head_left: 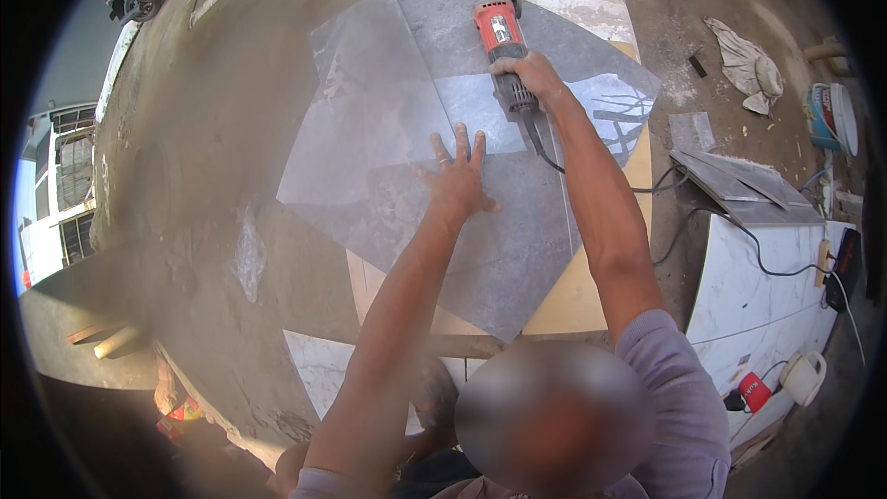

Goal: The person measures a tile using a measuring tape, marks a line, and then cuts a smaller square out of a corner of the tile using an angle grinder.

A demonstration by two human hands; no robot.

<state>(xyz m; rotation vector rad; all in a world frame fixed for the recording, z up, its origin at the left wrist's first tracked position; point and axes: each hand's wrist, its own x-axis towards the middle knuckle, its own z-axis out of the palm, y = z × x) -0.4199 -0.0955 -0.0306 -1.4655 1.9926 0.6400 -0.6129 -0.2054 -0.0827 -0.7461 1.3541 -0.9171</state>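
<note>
Before me lies a large grey tile (517, 231), with a thin straight line running along its right part. My left hand (457, 176) presses flat on it, fingers spread. Around the rear body of a red and black angle grinder (500, 28) my right hand (531, 74) is closed. The grinder's head points away from me, over the tile's far edge, its disc side partly hidden. Its black cord (545, 155) trails off to the right. Another grey tile piece (360, 102) lies at the left, edge against the large one.
Pale boards (591, 300) lie beneath the tiles. At the right are stacked grey tiles (739, 185), white marbled tiles (748, 286), a paint bucket (832, 118), a crumpled cloth (747, 65) and a black power strip (843, 268). Clear plastic (249, 254) lies on the ground at left.
</note>
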